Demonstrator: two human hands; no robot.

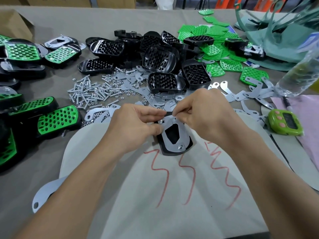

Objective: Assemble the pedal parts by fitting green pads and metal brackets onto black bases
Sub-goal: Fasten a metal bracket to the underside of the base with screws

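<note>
A black pedal base point(174, 150) lies bottom-up on the pale mat in front of me, with a metal bracket point(182, 135) laid over it and a screw end showing near its lower edge. My left hand point(138, 125) grips the base's left side with curled fingers and thumb. My right hand point(205, 111) pinches at the bracket's far end; what its fingertips hold is too small to tell. Loose black bases point(160, 59) are heaped beyond, green pads point(214, 49) to their right, flat brackets point(241, 95) scattered around.
Screws and nuts point(89, 94) are spread left of centre. Finished green-and-black pedals point(57, 119) sit along the left edge. A clear bottle point(296, 78) and a green timer point(284, 123) stand at the right, a cardboard box point(13, 23) at back left.
</note>
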